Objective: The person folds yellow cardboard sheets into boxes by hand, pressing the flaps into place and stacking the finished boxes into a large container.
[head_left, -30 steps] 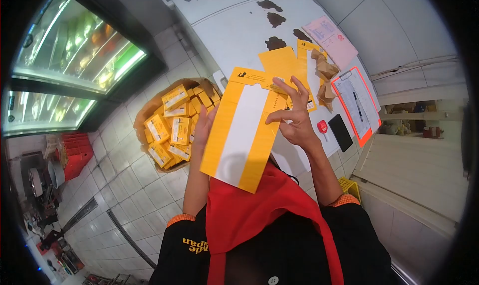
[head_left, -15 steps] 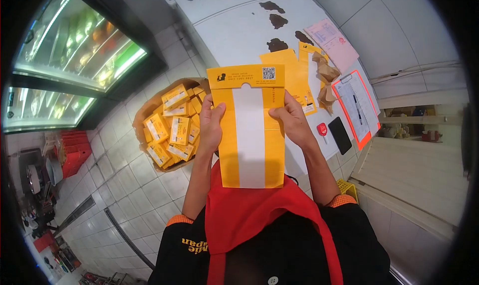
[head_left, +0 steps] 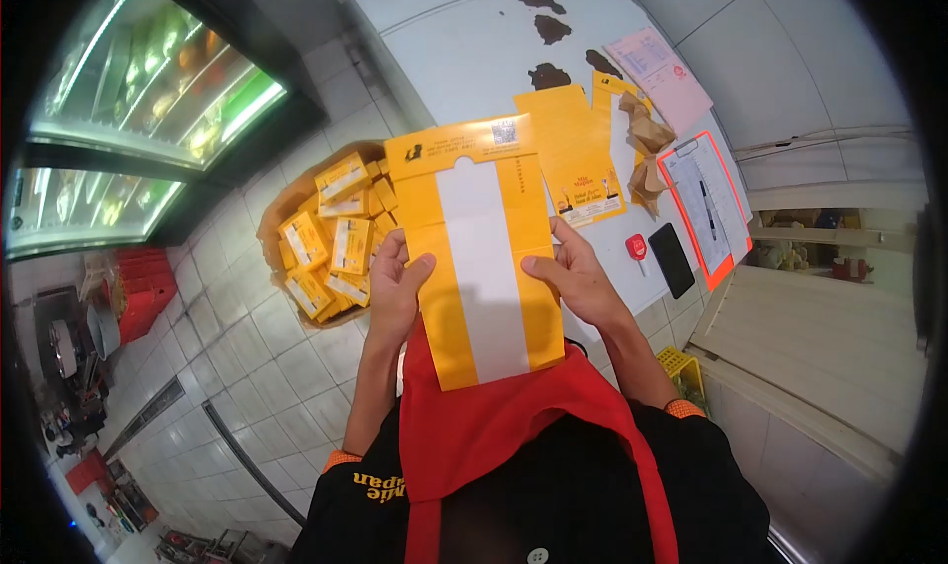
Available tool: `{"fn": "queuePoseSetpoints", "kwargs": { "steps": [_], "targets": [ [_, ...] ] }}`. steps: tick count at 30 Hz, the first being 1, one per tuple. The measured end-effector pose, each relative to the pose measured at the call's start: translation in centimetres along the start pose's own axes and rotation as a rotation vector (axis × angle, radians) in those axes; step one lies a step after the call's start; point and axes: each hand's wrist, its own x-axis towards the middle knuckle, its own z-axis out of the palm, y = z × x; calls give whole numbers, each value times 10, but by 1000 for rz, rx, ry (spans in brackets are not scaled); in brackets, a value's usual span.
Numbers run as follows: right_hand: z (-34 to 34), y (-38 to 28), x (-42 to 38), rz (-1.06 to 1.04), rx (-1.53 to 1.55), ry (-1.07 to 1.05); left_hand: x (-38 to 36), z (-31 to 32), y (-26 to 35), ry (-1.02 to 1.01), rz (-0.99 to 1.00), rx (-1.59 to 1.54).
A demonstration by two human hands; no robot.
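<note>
Held in front of my red apron is a flat, folded yellow carton [head_left: 479,258] with a white strip down its middle and a QR code on its top flap. My left hand [head_left: 398,280] grips its left edge, thumb on the face, and my right hand [head_left: 578,273] pinches the right edge the same way. The carton tilts slightly, its top leaning left. Beyond it, more flat yellow cartons [head_left: 568,154] lie on the white worktop. At the left, a large brown paper bag [head_left: 279,226] holds many made-up yellow boxes [head_left: 348,245].
On the white top [head_left: 444,45] lie crumpled brown paper [head_left: 647,184], a pink sheet [head_left: 660,70], an orange-edged clipboard [head_left: 726,223] with a pen, a black phone [head_left: 672,261] and a red round-headed item [head_left: 636,249]. A lit glass-door fridge [head_left: 148,100] stands at the left.
The carton has tilted, its top shifting left and its lower end coming slightly nearer my body. Both hands have slid lower along its edges and still hold it.
</note>
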Motion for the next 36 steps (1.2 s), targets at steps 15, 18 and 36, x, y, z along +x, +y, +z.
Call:
{"fn": "queuePoseSetpoints", "kwargs": {
  "steps": [15, 18, 36],
  "targets": [
    [-5, 30, 13, -135, 180, -10, -1, -13, -14, -13, 84, 11],
    [1, 19, 15, -90, -83, 23, 13, 3, 3, 206, 181, 138],
    [-10, -21, 6, 153, -172, -117, -1, -5, 16, -34, -124, 146]
  ]
}}
